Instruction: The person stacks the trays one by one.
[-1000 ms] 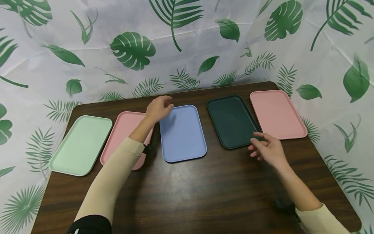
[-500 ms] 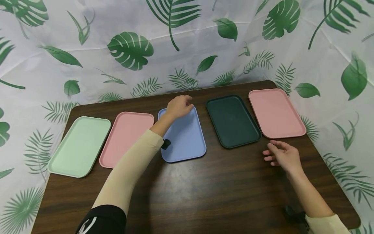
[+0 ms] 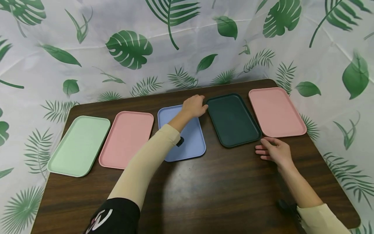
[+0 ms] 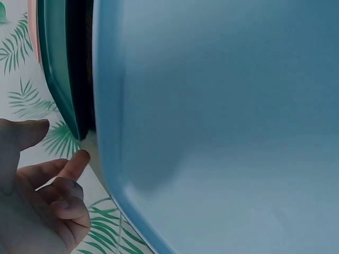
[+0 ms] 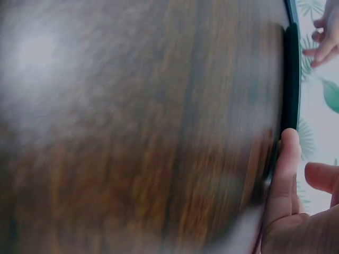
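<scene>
My left hand [image 3: 194, 106] reaches over the top of the blue tray [image 3: 191, 139], its fingertips right at the upper left corner of the dark green tray [image 3: 233, 120]. The left wrist view shows the thumb and loosely bent fingers apart, with nothing between them, below the corner of the green tray [image 4: 55, 79]. Close to that tray's lower right corner is my right hand [image 3: 276, 151], fingers relaxed and thumb spread. In the right wrist view one fingertip [image 5: 290, 138] overlaps the end of the green tray's edge [image 5: 291, 74]. The left forearm hides part of the blue tray.
On the dark wooden table [image 3: 216, 188] a pink tray [image 3: 277, 112] lies right of the green one, nearly touching it. Another pink tray [image 3: 127, 138] and a light green tray [image 3: 79, 146] lie at the left. A leaf-patterned cloth [image 3: 175, 61] hangs behind.
My left hand has moved right, from the blue tray's upper left corner to the green tray's. My right hand shifted right and nearer me, then slightly back left. The trays stay in place.
</scene>
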Motion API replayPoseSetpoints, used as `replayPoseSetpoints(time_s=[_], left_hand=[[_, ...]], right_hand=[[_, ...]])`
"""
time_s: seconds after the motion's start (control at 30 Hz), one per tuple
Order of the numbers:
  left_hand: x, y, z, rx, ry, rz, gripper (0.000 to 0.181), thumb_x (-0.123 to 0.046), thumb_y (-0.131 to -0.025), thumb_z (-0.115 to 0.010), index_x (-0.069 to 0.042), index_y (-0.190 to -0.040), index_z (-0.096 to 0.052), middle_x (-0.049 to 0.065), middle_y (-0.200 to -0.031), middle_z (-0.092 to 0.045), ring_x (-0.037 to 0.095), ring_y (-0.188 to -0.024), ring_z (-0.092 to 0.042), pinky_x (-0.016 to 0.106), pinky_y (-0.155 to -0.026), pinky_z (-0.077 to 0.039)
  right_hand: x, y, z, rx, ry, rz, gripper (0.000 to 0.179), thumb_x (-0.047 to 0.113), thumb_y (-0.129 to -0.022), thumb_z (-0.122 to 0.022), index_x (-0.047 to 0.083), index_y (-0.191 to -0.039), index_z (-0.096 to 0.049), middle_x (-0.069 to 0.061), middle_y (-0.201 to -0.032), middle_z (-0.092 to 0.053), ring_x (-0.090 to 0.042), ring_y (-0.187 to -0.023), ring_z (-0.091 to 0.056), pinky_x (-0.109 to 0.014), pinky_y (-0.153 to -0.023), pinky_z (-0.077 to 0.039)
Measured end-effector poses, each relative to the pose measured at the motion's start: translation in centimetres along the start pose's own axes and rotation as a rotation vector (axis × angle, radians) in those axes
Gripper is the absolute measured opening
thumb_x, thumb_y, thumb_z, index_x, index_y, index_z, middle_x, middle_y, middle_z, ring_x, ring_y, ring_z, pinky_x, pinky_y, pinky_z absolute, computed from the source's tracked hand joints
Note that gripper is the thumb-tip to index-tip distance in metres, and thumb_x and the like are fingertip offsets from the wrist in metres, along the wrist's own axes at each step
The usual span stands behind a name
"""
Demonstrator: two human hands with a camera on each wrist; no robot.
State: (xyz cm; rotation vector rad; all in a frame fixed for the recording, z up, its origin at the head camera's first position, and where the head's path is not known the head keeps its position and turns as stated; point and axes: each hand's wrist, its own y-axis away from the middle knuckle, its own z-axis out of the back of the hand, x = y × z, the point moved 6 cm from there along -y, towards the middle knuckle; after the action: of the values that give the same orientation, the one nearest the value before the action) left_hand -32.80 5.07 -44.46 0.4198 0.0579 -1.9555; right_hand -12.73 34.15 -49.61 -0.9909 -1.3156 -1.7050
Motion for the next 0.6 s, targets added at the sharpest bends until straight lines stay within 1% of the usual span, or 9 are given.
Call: replayPoseSetpoints(time_s=[0.13,0.27,0.37,0.43,0.6], left_hand=[[-0.8,-0.3,-0.3,0.044,-0.041,0.016,0.051,-0.043,-0.102,-0.049,-0.012,-0.142,-0.05,0.006,-0.137,-0.054,0.023,-0.116,-0.056,0.041,-0.088,-0.048],[-1.3,-0.5,-1.0,0.069,-0.062,0.022,0.05,-0.044,-0.102,-0.049,-0.011,-0.139,-0.051,0.007,-0.135,-0.054,0.024,-0.112,-0.057,0.041,-0.088,-0.048],[-1.6,-0.7,-1.5,0.089,-0.073,0.021,0.05,-0.046,-0.101,-0.048,-0.012,-0.138,-0.051,0.006,-0.135,-0.054,0.023,-0.113,-0.056,0.04,-0.089,-0.047],[-1.7,-0.9,-1.9,0.095,-0.077,0.021,0.048,-0.046,-0.101,-0.049,-0.012,-0.135,-0.053,0.005,-0.134,-0.054,0.021,-0.112,-0.056,0.038,-0.088,-0.047],[-1.9,-1.1,-2.2,0.079,-0.078,0.033,0.04,-0.046,-0.099,-0.054,-0.014,-0.122,-0.058,0.003,-0.12,-0.058,0.019,-0.102,-0.058,0.036,-0.082,-0.048]], right_hand=[[0.2,-0.3,-0.7,0.001,0.019,0.012,0.068,0.031,-0.1,-0.057,-0.01,-0.147,-0.03,0.002,-0.082,-0.074,-0.013,-0.074,-0.072,-0.028,-0.063,-0.057],[0.3,-0.5,-1.1,-0.031,0.006,0.011,0.068,0.03,-0.099,-0.059,-0.01,-0.147,-0.031,0.002,-0.08,-0.074,-0.014,-0.073,-0.072,-0.028,-0.062,-0.057],[0.4,-0.6,-1.3,-0.053,0.005,0.014,0.067,0.028,-0.099,-0.06,-0.01,-0.146,-0.031,0.001,-0.078,-0.073,-0.014,-0.071,-0.072,-0.029,-0.061,-0.057],[0.5,-0.7,-1.3,-0.058,0.022,0.022,0.066,0.027,-0.099,-0.06,-0.01,-0.145,-0.031,0.003,-0.077,-0.073,-0.013,-0.071,-0.072,-0.028,-0.061,-0.057],[0.4,-0.8,-1.4,-0.065,0.021,0.036,0.066,0.022,-0.098,-0.062,-0.013,-0.145,-0.03,0.001,-0.077,-0.073,-0.012,-0.068,-0.072,-0.027,-0.059,-0.056]])
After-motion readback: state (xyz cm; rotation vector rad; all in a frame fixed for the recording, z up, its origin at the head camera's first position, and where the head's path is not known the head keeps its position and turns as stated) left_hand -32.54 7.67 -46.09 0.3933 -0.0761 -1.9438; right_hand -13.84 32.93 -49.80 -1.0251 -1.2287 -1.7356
